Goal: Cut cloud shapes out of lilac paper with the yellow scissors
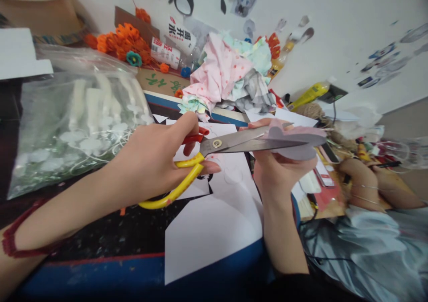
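My left hand (160, 148) is closed round the handles of a pair of scissors (230, 142), one loop yellow and the other red. The blades point right and stand a little apart. They lie across a pale grey-purple paper cutout (299, 144) with rounded lobes. From below, my right hand (279, 168) pinches that cutout, its fingers partly hidden behind blades and paper. Under both hands lie white paper sheets (214, 230), some with drawn outlines, on a dark tabletop (110, 235).
At left lies a clear plastic bag (43, 128) of pale stems and white pieces. Behind stand orange craft flowers (129, 41), bottles (180, 37) and crumpled patterned paper (220, 70). Another person's arm (363, 186) rests at right beside a cluttered wooden surface. Cutouts hang on the wall.
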A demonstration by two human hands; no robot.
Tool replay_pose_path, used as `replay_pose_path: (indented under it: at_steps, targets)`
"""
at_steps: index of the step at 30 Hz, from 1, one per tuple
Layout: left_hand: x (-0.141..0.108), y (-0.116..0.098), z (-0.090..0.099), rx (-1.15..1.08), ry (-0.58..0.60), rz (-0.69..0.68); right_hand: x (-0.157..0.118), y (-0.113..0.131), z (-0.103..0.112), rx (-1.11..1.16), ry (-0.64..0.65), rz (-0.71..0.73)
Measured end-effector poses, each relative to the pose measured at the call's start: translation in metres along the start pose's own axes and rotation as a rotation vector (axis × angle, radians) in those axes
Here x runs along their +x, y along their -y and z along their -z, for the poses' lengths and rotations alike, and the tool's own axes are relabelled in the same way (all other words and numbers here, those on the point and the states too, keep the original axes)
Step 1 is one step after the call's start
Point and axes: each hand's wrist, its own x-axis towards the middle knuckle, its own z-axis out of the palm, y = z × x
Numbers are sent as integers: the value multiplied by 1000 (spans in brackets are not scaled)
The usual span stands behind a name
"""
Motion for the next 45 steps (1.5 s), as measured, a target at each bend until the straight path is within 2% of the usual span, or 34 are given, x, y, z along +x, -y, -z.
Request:
replay_pose_path:
  at_steps: [8, 18, 29, 35, 39, 45]
  targets:
    - [-1, 0, -1, 15, -4, -1, 0, -7, -1, 25, -13, 75]
    - [-1, 0, 0, 7, -10, -8, -1, 4, -2, 7, 5, 18]
    - [1, 5, -5, 92, -67, -61, 4, -12, 2, 92, 33, 191]
    - [-1, 9, -8, 122, -121, -103, 4, -15, 2, 107, 21, 211]
    - [-1, 7, -7, 129, -96, -86, 2, -16, 2, 80, 24, 195]
    - [-1, -2, 0, 134, 9, 16, 2, -16, 3, 90, 20, 173]
